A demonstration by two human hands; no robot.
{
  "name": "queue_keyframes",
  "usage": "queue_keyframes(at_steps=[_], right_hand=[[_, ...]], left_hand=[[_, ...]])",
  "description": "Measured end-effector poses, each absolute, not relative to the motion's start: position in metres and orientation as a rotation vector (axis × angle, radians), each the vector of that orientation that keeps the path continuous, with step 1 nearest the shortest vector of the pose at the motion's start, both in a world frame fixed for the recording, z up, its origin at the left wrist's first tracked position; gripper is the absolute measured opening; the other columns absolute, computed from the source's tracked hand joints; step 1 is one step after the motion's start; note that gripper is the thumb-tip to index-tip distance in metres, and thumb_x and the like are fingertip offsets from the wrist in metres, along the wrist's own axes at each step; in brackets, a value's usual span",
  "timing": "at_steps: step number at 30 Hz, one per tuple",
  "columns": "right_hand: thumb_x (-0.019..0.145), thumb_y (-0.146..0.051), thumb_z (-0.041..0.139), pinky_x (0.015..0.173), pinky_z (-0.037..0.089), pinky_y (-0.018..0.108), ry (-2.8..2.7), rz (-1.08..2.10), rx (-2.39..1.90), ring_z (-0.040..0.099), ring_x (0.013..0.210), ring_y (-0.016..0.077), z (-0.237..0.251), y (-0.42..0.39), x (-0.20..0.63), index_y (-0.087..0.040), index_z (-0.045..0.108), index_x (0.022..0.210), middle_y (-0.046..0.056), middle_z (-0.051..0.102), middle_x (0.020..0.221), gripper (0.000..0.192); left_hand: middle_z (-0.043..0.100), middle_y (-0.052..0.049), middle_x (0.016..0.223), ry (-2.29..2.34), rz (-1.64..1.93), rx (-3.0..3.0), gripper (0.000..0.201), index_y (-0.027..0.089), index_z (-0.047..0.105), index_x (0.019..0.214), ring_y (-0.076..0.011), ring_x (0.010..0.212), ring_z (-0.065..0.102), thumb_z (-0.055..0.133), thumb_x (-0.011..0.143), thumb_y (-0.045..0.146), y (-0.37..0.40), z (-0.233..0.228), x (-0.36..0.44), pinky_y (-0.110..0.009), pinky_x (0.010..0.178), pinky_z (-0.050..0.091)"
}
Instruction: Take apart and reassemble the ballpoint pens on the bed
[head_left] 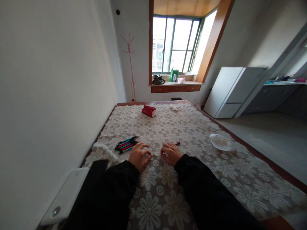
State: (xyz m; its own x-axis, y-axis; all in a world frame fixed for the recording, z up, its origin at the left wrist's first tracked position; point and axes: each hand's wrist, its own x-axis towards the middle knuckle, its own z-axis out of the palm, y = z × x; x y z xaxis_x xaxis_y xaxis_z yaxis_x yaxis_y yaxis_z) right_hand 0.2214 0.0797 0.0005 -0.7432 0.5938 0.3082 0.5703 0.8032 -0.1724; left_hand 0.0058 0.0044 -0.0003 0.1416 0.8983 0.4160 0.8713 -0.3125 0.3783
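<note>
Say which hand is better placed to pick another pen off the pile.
Left, probably. The left hand lies right beside the pile of pens, while the right hand is farther off and already holds a pen.

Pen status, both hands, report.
Left hand and right hand together on a pen, grip unclear. Pen bundle beside left hand. Tissue off right.

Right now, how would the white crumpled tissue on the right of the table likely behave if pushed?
The crumpled tissue looks thin and creased, so probably floppy and very light. On the lace tablecloth it would likely snag or deform rather than slide cleanly. It has no round shape, so rolling seems unlikely.
</note>
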Motion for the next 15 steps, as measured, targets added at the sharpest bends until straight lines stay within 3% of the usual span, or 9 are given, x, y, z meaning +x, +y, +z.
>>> queue_keyframes(at_steps=[15], right_hand=[[0.085,-0.024,0.064,0.079,0.04,0.03,-2.607,0.22,-0.853,0.055,0.086,0.0179,-0.0057,0.0739,0.2119,-0.021,0.067,0.081,0.002,0.064,0.086,0.005]], left_hand=[[0.065,0.001,0.114,1.727,0.915,2.397,0.007,0.029,0.074,0.079,-0.0252,0.119,0.046,0.067,0.078,0.029,0.0056,-0.0026,0.0065,-0.045,0.106,0.034]])
